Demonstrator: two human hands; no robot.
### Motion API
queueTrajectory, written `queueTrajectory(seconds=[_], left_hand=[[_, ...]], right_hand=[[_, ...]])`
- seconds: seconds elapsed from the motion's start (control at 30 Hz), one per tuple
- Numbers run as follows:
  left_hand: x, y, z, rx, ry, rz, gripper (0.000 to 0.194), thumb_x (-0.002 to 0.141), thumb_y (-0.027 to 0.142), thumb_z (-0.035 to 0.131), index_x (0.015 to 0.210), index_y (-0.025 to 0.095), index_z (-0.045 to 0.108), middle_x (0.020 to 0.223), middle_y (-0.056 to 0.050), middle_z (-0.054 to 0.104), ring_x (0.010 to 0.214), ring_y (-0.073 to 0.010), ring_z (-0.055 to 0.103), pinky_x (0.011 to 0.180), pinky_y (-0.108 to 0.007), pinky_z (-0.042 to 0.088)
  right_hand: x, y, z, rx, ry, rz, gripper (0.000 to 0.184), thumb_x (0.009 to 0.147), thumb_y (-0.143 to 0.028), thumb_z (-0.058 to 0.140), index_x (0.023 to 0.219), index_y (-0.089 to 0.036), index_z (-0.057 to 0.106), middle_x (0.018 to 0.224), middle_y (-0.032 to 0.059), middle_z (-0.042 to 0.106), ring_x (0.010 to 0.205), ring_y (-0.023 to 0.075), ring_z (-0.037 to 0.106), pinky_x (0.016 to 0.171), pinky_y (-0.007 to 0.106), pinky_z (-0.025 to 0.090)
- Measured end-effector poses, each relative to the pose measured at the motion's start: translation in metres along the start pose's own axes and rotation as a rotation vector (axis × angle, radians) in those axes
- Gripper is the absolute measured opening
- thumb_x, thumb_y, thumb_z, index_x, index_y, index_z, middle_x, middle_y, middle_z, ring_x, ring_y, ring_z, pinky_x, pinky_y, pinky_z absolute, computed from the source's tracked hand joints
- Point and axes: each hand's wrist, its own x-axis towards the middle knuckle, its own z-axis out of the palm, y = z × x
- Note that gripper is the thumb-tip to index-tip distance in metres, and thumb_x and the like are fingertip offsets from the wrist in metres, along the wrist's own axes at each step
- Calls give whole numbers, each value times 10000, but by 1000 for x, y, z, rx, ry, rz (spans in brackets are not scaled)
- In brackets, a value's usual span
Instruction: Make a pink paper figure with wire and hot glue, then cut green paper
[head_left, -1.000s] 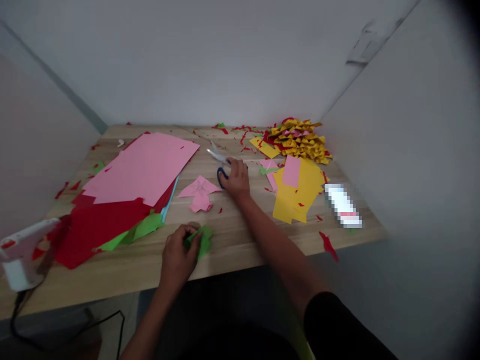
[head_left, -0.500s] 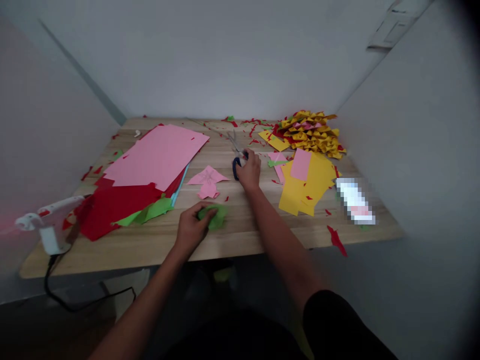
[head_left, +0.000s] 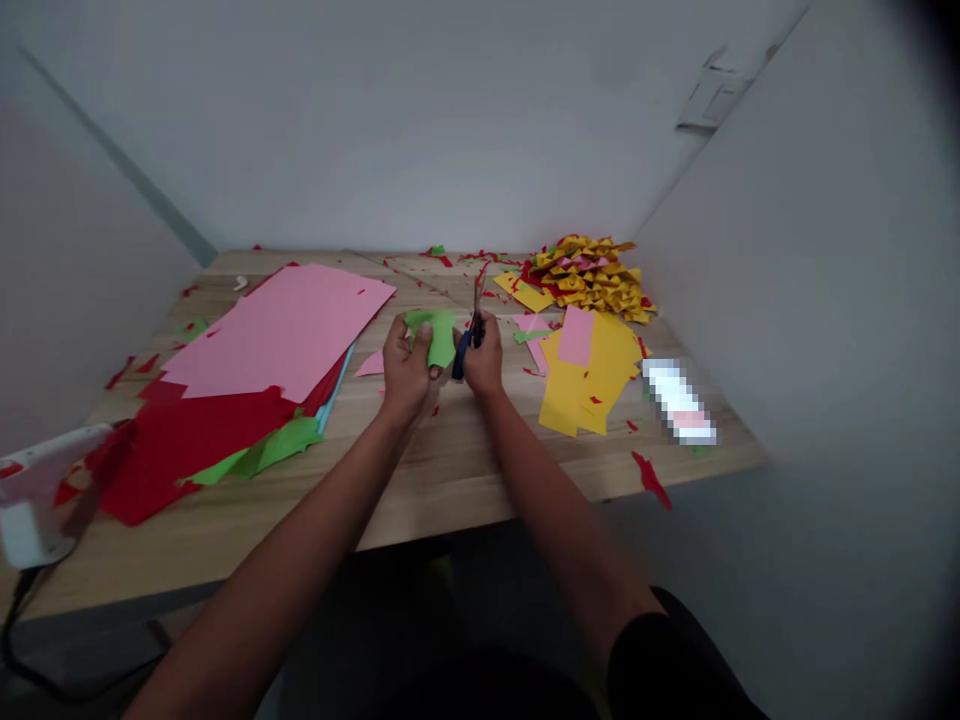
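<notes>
My left hand (head_left: 407, 370) pinches a small piece of green paper (head_left: 441, 338) over the middle of the table. Close beside it, my right hand (head_left: 484, 357) is wrapped round the dark blue handles of a pair of scissors (head_left: 462, 354), whose blades point away from me. The blades are apart from the green paper. Behind my left hand lies a pink paper shape (head_left: 371, 365), mostly hidden by the hand.
Pink sheets (head_left: 292, 325) and red paper (head_left: 202, 435) lie at the left, with a white glue gun (head_left: 37, 510) at the front left. Yellow sheets (head_left: 619, 360) and a pile of folded yellow paper (head_left: 592, 275) are at the right. A blurred-out phone-like object (head_left: 679, 400) lies near the right edge.
My right hand has lifted the scissors from the table and turned them upright. My left hand has moved forward with the green paper, coming beside the scissors. The view has shifted to the right.
</notes>
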Motion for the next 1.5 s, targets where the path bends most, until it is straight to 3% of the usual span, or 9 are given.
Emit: queueTrajectory(seconds=[0.1,0.23,0.4,0.5,0.6,0.7,0.93,1.3,1.5], left_hand=[[7,-3,-3,-110,7,20,431,781,534,751,978,219,531,689,55,518,396,-47,406,322,-169,292],[13,-4,-24,-109,71,66,352,797,481,753,930,208,576,649,55,529,379,-53,410,321,-184,318],[23,-6,-47,-81,161,16,287,790,430,766,787,181,623,543,60,529,359,-57,411,325,-179,322],[26,-10,-53,-105,219,9,282,762,412,787,832,183,638,558,64,561,380,-68,457,347,-178,356],[28,-13,-56,-158,263,8,351,695,398,837,893,178,647,703,37,667,529,-80,593,497,-184,483],[29,-13,-56,-220,282,-19,430,629,417,875,902,168,654,773,20,711,611,-95,644,585,-198,516],[27,-12,-52,-318,260,-82,448,568,391,916,859,174,653,796,15,721,647,-105,658,614,-200,522],[27,-11,-54,-289,255,-96,431,604,430,886,847,166,648,711,32,676,543,-84,593,517,-182,483],[28,-14,-61,-228,289,-89,397,669,427,844,910,168,664,742,33,686,562,-82,597,549,-180,492]], right_hand=[[1,-1,1,60,31,38,403,926,-382,555,1271,-189,472,1129,118,615,1036,210,596,915,347,484],[3,-3,2,120,27,77,427,899,-402,589,1250,-181,485,1158,127,615,1053,209,602,926,343,490],[-2,-6,-2,212,-30,105,471,920,-457,521,1292,-178,442,1174,139,586,1082,207,596,926,352,502],[-9,-14,-5,290,-95,44,476,880,-465,575,1259,-199,465,1181,129,576,1073,220,596,924,379,510],[-15,-24,-6,348,-164,-46,488,832,-460,642,1226,-209,499,1186,124,580,1069,235,596,933,397,508],[-18,-29,-5,359,-212,-110,458,814,-423,684,1196,-224,528,1140,100,594,1060,243,591,959,416,496],[-18,-30,-7,335,-292,-176,441,798,-383,715,1177,-221,559,1084,77,601,1041,243,577,959,399,483],[-19,-30,-5,350,-365,-184,480,778,-353,770,1216,-217,628,1029,62,626,967,217,608,910,359,505],[-19,-31,-4,367,-354,-178,488,785,-341,781,1237,-207,653,943,43,619,852,186,609,820,316,521]])
